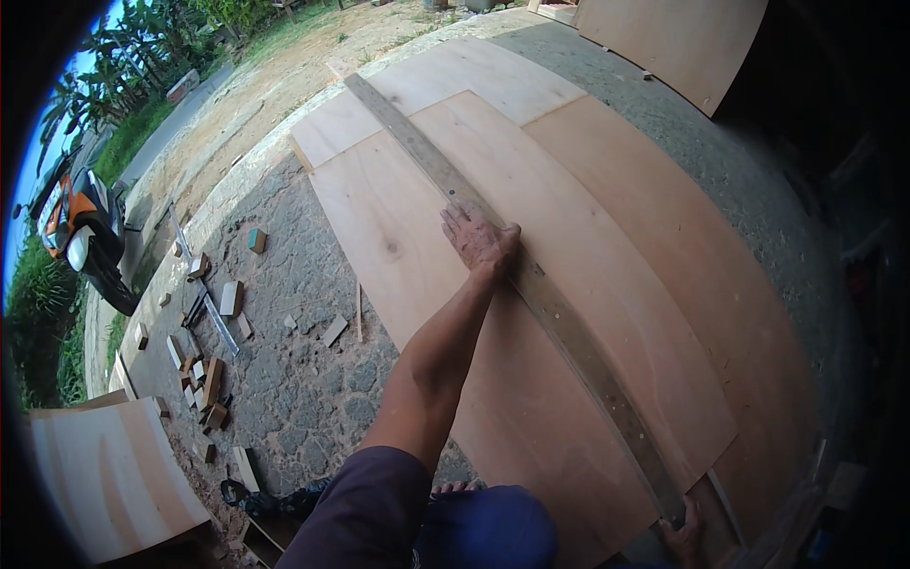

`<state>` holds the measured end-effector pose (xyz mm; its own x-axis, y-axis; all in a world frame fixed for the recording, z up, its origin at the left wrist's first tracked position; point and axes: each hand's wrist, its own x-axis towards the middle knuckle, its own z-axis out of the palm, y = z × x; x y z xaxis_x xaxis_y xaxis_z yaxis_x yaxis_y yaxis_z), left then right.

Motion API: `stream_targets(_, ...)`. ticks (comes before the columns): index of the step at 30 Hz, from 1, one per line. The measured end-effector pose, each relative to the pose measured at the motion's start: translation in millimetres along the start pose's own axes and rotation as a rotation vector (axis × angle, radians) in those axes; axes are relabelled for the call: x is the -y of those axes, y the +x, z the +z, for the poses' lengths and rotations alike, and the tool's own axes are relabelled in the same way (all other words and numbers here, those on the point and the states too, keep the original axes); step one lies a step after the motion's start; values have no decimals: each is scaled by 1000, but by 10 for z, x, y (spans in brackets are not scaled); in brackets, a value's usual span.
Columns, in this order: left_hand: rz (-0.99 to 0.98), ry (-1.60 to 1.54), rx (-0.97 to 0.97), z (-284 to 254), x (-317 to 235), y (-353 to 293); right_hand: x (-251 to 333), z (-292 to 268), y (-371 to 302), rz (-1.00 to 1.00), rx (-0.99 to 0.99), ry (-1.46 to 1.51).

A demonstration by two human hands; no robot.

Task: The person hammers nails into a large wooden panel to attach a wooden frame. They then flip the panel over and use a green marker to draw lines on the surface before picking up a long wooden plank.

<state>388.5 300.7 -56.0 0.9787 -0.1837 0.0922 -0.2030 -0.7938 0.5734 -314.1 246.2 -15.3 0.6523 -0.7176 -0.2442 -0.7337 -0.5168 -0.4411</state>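
A long, narrow wooden strip (578, 346) with small dark spots along it lies lengthwise over a pale plywood sheet (398, 242). My left hand (479, 239) rests on the strip around its middle, fingers spread over the strip's left edge and onto the plywood, thumb toward the right edge. At the strip's near end, low on the right, my right hand (684, 539) is closed around the tip by the plywood's edge. Something small and dark shows at those fingers, too shadowed to name. Beneath the top sheet, another plywood sheet (654, 180) sticks out to the right.
Wood offcuts (210, 384) and a metal blade-like bar (220, 327) lie on the rough ground (303, 256) at left. A curved plywood piece (114, 479) is at lower left. An orange and black motorbike (87, 228) stands beyond. Another board (678, 43) leans at the back right.
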Motion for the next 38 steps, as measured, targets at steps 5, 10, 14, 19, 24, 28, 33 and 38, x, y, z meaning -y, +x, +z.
stream_targets(5,15,8,-20,34,-21,-10,11,-23,-6,9,-2,15)
stream_targets(10,20,24,-7,-3,-30,-29,-49,-4,-8,-26,-12,1)
stream_targets(14,21,45,-6,18,-29,-47,-136,13,-20,-77,-31,17)
stream_targets(19,31,56,13,-19,25,-66,-81,7,-19,-41,-9,27)
stream_targets(24,90,67,56,-141,169,0,121,40,8,-29,-4,25)
stream_targets(28,155,121,89,-12,-82,-51,141,-45,-90,29,-19,29)
stream_targets(33,134,268,95,182,457,302,463,-230,265,-8,62,-80)
stream_targets(38,162,408,197,296,105,345,275,-200,-16,65,98,-46)
